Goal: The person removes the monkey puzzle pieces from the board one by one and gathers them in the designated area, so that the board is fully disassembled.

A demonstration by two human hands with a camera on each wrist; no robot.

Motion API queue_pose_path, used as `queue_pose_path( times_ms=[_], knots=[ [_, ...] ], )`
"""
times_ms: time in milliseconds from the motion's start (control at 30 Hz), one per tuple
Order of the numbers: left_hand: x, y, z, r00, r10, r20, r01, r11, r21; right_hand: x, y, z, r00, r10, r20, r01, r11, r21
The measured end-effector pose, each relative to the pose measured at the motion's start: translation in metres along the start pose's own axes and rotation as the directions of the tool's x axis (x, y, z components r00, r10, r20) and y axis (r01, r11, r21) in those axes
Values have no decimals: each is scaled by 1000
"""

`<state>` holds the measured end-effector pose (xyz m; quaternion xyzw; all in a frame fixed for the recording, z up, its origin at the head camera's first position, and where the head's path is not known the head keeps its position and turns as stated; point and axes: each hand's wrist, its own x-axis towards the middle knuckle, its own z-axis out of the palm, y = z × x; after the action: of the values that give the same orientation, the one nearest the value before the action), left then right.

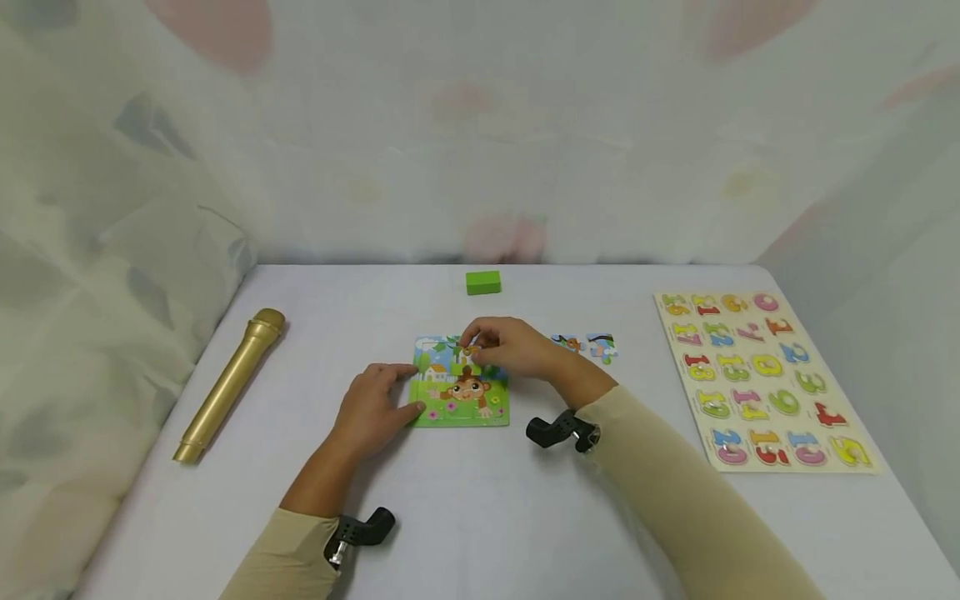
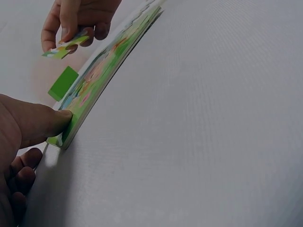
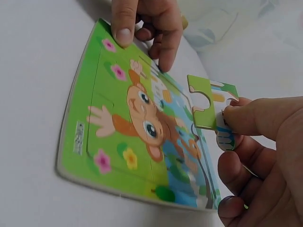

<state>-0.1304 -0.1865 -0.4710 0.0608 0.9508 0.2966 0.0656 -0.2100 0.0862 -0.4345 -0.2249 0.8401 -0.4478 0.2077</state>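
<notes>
Piece (image 3: 218,97) held over the far part of the board (image 1: 465,422), tilted and apart from its surface in the left wrist view. A rounded notch and a rounded tab are seen. It is pinched between thumb and fingertips of the right hand (image 1: 517,346). Slot beneath cannot be made out, the area being partly covered by hand and piece.

Judged best: piece to be levelled first, notch and tab matched to the neighbouring shapes before any weight is put on. Any turning should be done in the air; if forced askew, a tab could be bent or a seated piece lifted. Once dropped in, it should be pressed flat, middle first, then edges.

Board lies flat, mid-table (image 1: 465,517); monkey (image 1: 467,389) and house (image 1: 436,372) show on it. Left side is steadied by the left hand (image 1: 372,407), thumb rested near the near left corner, fingers extended to the left edge, nothing clasped. Brace seems well placed; light pressure should be enough.

Two spare pieces (image 1: 602,347) lie to the right of the board. Farther out: block (image 1: 483,282) at the far side, microphone (image 1: 232,387) left, number board (image 1: 750,347) right.
</notes>
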Motion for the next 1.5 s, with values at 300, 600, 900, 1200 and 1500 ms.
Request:
queue_pose_path(
  times_ms=[300, 600, 900, 1200, 1500],
  knots=[
    [1, -3, 1, 1000, -8, 0, 8, 1000, 3, -16, 5, -8, 1000, 17, 17, -16, 999, -29],
    [1, -4, 1, 1000, -3, -4, 3, 1000, 9, -36, 15, -17, 999, 50, -12, -51, 995, -85],
    [0, -5, 4, 1000, 1, 3, -1, 1000, 0, -57, 31, -24, 998, 52, -34, -57, 985, -160],
    [-1, -4, 1, 1000, -5, -2, 5, 1000, 4, -69, 39, -27, 997, 25, -73, -41, 971, -234],
    [-1, -4, 2, 1000, -12, 5, 12, 1000, 4, -70, 43, -21, 992, -25, -126, -11, 959, -283]
  ],
)
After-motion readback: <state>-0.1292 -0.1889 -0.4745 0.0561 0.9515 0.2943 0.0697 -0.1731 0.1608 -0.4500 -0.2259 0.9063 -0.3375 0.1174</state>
